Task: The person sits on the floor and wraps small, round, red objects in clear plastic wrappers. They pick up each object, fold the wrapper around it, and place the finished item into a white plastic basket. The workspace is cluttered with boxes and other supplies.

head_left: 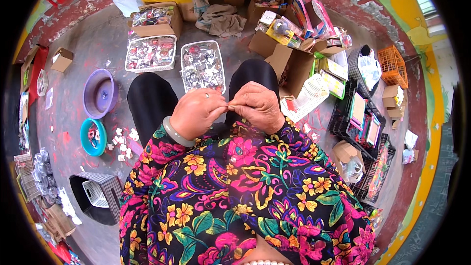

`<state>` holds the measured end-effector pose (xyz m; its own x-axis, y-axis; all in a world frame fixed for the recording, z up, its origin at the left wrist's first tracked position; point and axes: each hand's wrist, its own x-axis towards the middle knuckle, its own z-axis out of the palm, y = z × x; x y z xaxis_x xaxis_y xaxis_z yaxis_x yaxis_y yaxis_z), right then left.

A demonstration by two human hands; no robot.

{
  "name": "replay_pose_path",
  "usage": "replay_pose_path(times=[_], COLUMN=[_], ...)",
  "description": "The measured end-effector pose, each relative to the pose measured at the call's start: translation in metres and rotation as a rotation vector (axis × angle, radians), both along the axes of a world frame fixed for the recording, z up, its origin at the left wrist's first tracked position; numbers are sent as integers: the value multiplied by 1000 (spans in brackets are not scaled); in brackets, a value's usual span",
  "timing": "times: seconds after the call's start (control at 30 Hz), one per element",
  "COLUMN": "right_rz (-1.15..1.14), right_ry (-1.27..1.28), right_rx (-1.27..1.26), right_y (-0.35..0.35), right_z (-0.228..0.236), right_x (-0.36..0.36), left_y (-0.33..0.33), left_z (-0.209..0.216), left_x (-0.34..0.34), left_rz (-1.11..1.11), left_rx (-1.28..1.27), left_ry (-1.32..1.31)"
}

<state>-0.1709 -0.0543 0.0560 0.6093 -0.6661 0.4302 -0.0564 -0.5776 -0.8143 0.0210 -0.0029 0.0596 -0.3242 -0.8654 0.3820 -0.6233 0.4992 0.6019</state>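
Observation:
My left hand point(197, 113), with a ring and a pale bangle point(177, 133) at its wrist, meets my right hand point(257, 108) over my lap. Thumbs and fingertips of both are pinched together; whatever lies between them is too small to make out. Just beyond my hands, between my knees, stands a white basket point(223, 68) filled with small clear-wrapped packets point(202, 66). A second white basket point(128, 59) of similar packets is to its left, by my left knee.
Left on the floor are a purple basin point(87, 95), a teal basin point(88, 149) and white scraps point(121, 143). An open cardboard box point(294, 71), an overturned white basket point(314, 93) and black crates point(341, 118) crowd the right. A grey cloth point(223, 19) lies ahead.

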Motion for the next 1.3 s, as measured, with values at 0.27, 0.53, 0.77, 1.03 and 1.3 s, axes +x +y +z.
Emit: replay_pose_path(times=[0.27,0.53,0.77,1.03,1.3], right_rz=[-6,-32,173,-18,-170], right_ry=[-119,-162,-42,33,-94], right_rx=[365,727,1021,1153,1502], right_y=[4,7,5,-17,-70], right_z=[-5,0,-19,-41,-118], right_x=[-2,-2,5,23,73], left_y=[7,14,23,29,25], left_z=[-7,-16,-21,-49,-80], left_x=[9,8,22,35,34], left_rz=[36,23,204,426,485], left_rx=[246,667,765,797,965], left_ry=[199,812,1125,1458,1201])
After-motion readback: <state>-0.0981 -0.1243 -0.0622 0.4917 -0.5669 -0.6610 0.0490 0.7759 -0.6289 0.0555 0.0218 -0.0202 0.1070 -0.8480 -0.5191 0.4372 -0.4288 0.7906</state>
